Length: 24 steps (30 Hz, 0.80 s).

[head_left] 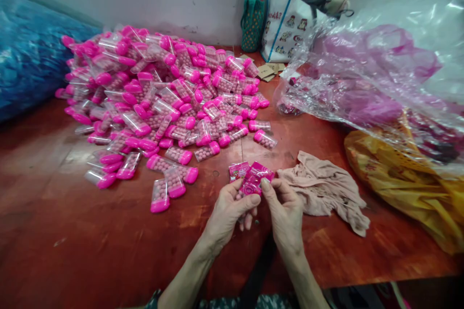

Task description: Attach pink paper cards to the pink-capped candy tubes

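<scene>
My left hand (228, 210) is closed round something with small pink balls showing between thumb and fingers, seemingly a candy container, mostly hidden. A shiny pink printed wrapper (256, 177) stands up from this grip, and the fingertips of my right hand (286, 212) pinch its right edge. Behind it, on the left, shows another pink printed wrapper (238, 171); whether it is held or lies on the table I cannot tell. Ahead and to the left spreads a big heap of clear candy containers (174, 96) with bright pink caps, filled with pink balls.
A crumpled beige cloth (326, 188) lies right of my hands on the red table (108, 251). Beyond it are a yellow bag (406, 188) and clear plastic bags (369, 77). A white tote bag (286, 29) stands by the wall; a blue bag (32, 53) sits far left.
</scene>
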Available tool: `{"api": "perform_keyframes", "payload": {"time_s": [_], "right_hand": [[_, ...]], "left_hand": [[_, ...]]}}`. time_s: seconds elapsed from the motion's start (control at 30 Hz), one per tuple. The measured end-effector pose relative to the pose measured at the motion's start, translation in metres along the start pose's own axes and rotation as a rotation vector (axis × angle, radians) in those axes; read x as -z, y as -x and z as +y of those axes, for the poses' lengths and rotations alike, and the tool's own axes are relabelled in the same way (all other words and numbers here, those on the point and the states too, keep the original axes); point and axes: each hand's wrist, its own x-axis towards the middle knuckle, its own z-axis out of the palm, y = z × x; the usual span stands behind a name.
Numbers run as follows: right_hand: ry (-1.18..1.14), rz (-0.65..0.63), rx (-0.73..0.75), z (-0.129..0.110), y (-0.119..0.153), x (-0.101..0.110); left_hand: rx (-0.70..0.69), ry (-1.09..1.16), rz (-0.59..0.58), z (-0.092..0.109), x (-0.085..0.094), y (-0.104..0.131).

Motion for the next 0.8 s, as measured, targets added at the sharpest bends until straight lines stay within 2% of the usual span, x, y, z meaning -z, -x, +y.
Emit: {"api": "perform_keyframes", "payload": {"time_s": [0.17,0.3,0.37,0.53,0.57,0.63,0.8], "right_hand": [[-0.012,0.004,-0.018,0.0000,0.0036,-0.0021],[-0.130,-0.079,-0.087,0.0008,-0.0006,0.0005],[-0.130,-0.080,-0.091,0.0021,-0.0015,0.0014],[0.218,0.047,0.221,0.0027,0.0004,0.0023],[0.244,0.056,0.246,0.0022,0.0007,0.0022],[0.183,0.045,0.190,0.0012,0.0008,0.0016],[-0.176,-0.001,-0.045,0.0036,-0.0009,-0.0018]], "left_hand": [[0.059,-0.049,-0.008,-0.0031,-0.0007,-0.0009],[0.082,-0.058,-0.019,-0.0022,-0.0011,-0.0004],[0.075,-0.071,-0.028,-0.0022,-0.0007,-0.0003],[0.077,-0.100,-0.074,-0.0024,0.0008,-0.0006],[0.080,-0.099,-0.081,-0.0023,0.0011,-0.0007],[0.089,-0.095,-0.085,-0.0020,0.0015,-0.0008],[0.120,-0.052,-0.099,-0.0016,0.0020,-0.0003]]}}
